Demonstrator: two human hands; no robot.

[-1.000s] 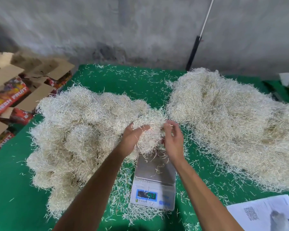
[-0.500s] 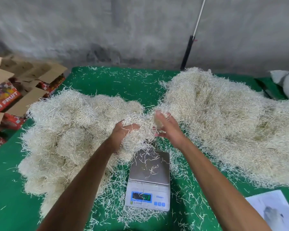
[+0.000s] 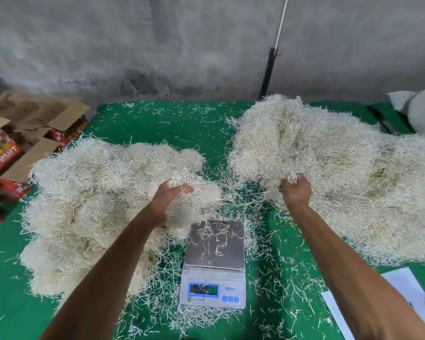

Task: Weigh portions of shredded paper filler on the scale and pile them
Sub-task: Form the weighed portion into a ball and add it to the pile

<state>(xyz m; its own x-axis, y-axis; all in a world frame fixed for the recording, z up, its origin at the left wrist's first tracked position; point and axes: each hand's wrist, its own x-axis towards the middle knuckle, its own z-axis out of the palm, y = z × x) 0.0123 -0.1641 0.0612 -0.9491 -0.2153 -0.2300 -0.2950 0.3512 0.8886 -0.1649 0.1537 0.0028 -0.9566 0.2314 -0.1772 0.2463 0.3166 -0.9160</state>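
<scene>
A small digital scale (image 3: 231, 288) stands on the green table (image 3: 157, 121) in front of me; only a few loose shreds lie on its steel plate. My left hand (image 3: 166, 201) holds a clump of shredded paper (image 3: 196, 200) against the right edge of the left pile (image 3: 84, 204). Over at the near edge of the bigger right pile (image 3: 341, 180), my right hand (image 3: 296, 192) is curled into a fist round a tuft of shreds. Both hands are beyond the scale, one to each side of it.
Open cardboard fruit boxes (image 3: 3, 153) are stacked off the table's left edge. A printed paper sheet (image 3: 402, 290) lies at the near right. A rod (image 3: 270, 69) leans on the grey wall behind. A white bag (image 3: 422, 111) sits at the far right. Loose shreds litter the cloth.
Both hands lifted a portion off the scale; my left hand carried it left onto the left pile, while my right hand swung right and took hold of the right pile.
</scene>
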